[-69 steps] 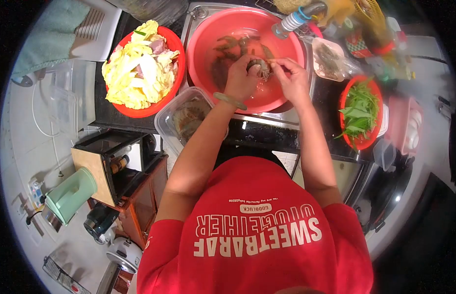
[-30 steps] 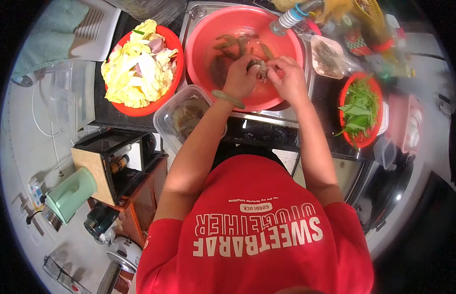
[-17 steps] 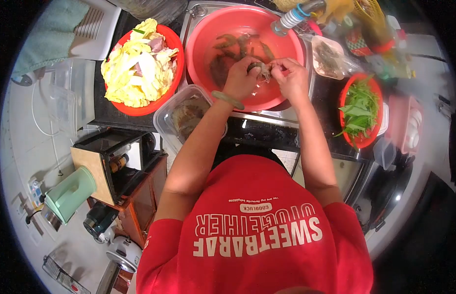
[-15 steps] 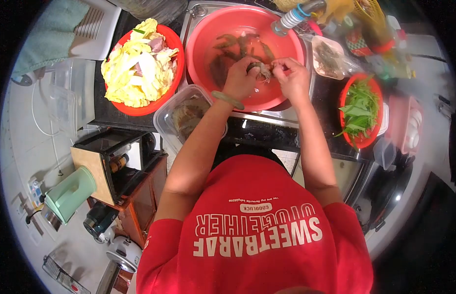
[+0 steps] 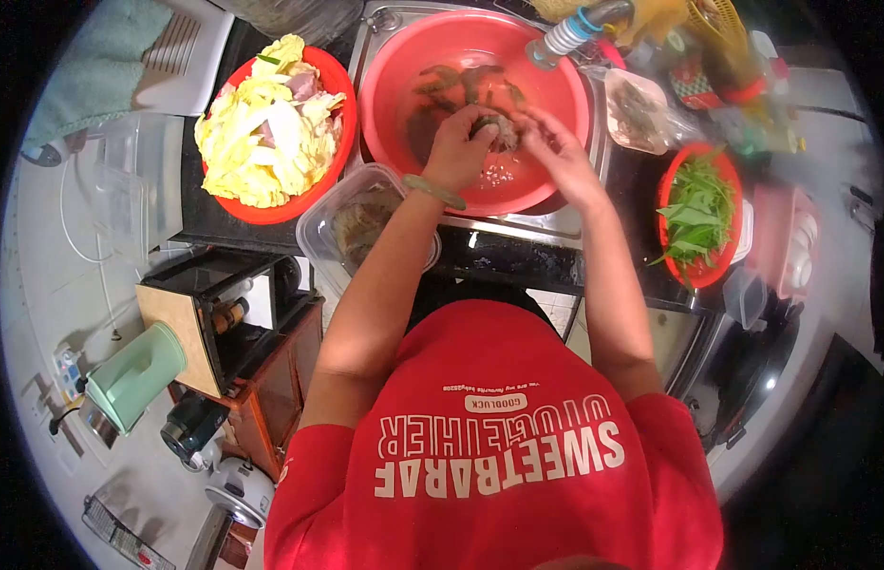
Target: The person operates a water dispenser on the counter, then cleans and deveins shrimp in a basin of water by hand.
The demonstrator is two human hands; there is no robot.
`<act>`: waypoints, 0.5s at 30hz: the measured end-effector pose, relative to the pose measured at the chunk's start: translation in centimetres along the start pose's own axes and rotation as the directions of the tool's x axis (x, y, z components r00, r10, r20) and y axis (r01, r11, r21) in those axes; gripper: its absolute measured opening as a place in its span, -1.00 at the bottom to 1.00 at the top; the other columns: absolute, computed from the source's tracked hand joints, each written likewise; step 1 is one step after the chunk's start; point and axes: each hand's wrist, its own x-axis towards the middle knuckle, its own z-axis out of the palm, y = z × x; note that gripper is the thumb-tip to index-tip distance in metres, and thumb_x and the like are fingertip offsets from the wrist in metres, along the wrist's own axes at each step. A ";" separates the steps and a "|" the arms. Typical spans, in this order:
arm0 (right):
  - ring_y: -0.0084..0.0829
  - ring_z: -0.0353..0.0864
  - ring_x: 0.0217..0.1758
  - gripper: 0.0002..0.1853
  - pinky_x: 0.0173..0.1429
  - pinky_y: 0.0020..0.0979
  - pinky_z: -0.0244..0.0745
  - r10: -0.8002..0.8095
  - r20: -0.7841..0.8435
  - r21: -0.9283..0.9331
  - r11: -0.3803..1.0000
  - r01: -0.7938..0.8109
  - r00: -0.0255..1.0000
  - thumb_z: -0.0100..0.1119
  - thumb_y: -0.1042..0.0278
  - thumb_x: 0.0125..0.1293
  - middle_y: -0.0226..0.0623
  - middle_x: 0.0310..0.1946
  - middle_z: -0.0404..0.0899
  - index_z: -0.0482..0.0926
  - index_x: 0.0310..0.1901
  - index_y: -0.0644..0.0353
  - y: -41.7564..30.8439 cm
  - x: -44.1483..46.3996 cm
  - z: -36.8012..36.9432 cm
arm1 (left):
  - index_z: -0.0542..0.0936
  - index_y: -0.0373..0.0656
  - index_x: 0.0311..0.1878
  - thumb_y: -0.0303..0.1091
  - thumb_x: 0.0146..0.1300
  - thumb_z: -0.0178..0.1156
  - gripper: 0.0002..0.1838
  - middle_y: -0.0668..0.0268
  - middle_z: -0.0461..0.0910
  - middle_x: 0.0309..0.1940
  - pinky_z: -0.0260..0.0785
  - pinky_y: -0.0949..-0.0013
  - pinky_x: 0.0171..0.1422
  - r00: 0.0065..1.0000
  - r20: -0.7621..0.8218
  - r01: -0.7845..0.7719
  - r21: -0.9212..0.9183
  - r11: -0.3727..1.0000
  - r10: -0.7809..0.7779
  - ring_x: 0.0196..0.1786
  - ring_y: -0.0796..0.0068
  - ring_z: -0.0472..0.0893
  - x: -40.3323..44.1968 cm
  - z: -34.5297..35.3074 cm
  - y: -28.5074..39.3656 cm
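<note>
Over a pink basin [image 5: 377,123] of water, my left hand [image 5: 456,154], with a pale green bangle at its wrist, is closed round a grey shrimp [image 5: 504,133]. The shrimp's legs and head end stick out past my thumb. My right hand [image 5: 564,163] is just right of it, fingers stretched out and apart; whether a fingertip touches the shrimp is unclear. Several dark shrimp [image 5: 442,81] lie in the water, and bubbles show below my hands. Close to my left forearm is a clear plastic container [image 5: 314,233] with brownish shrimp-like things inside.
The basin sits in a metal sink [image 5: 366,43] under a faucet [image 5: 565,40]. Left stands a red bowl [image 5: 235,211] of cabbage leaves. To the right are a white tray [image 5: 635,133] with greyish contents, a red basket [image 5: 733,190] of green leaves and blurred bottles [image 5: 746,90].
My right hand has gone from a pinch beside the shrimp to spread fingers. The left hand has turned slightly, still holding the shrimp. More bubbles show on the water.
</note>
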 end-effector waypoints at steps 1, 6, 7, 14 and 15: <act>-0.62 0.52 -0.06 -0.63 0.10 -0.54 0.41 -0.040 -0.014 -0.021 0.999 0.040 0.999 0.14 0.45 0.31 -0.33 -0.10 0.60 0.45 0.14 0.24 0.9 0.0 0.3 | 0.49 -0.20 -0.03 -0.45 0.32 0.04 -0.82 0.35 0.57 -0.35 0.44 0.56 -0.42 0.999 0.013 0.050 -0.029 0.998 -0.050 -0.40 0.65 0.54 -0.2 0.1 0.4; -0.78 0.39 -0.39 -0.72 -0.29 -0.68 0.34 -0.025 -0.030 -0.107 0.994 0.022 0.999 0.21 0.46 0.26 -0.55 -0.37 0.54 0.54 0.01 0.21 3.0 0.7 0.4 | 0.52 -0.32 -0.13 -0.55 0.22 0.05 -0.83 0.28 0.59 -0.36 0.44 0.47 -0.19 0.999 -0.047 0.009 -0.069 0.998 -0.013 -0.31 0.59 0.56 0.3 0.5 -0.7; -0.82 0.31 -0.47 -0.77 -0.39 -0.71 0.27 -0.054 -0.058 -0.152 0.987 0.045 0.997 0.23 0.47 0.25 -0.61 -0.46 0.49 0.57 -0.06 0.20 3.7 0.9 0.2 | 0.52 -0.32 -0.13 -0.55 0.22 0.05 -0.84 0.28 0.59 -0.36 0.44 0.47 -0.19 0.997 -0.066 -0.045 -0.045 0.998 0.042 -0.32 0.59 0.56 0.4 0.5 -1.0; -0.80 0.34 -0.49 -0.88 -0.38 -0.70 0.28 -0.063 -0.142 -0.063 0.997 0.055 0.988 0.21 0.51 0.24 -0.56 -0.49 0.52 0.59 -0.18 0.25 3.4 1.3 0.7 | 0.52 -0.25 -0.11 -0.49 0.27 0.08 -0.85 0.34 0.58 -0.28 0.43 0.47 -0.15 0.992 -0.089 -0.086 0.066 0.994 0.092 -0.28 0.57 0.55 -0.1 0.6 -0.6; -0.79 0.36 -0.48 -0.88 -0.36 -0.69 0.30 -0.030 -0.159 -0.043 0.999 0.023 0.987 0.21 0.52 0.24 -0.54 -0.48 0.53 0.59 -0.18 0.26 3.1 1.4 0.8 | 0.53 -0.26 -0.12 -0.50 0.26 0.08 -0.85 0.32 0.58 -0.29 0.41 0.45 -0.10 0.988 -0.113 -0.091 0.101 0.991 0.103 -0.25 0.56 0.54 -0.2 0.7 -0.5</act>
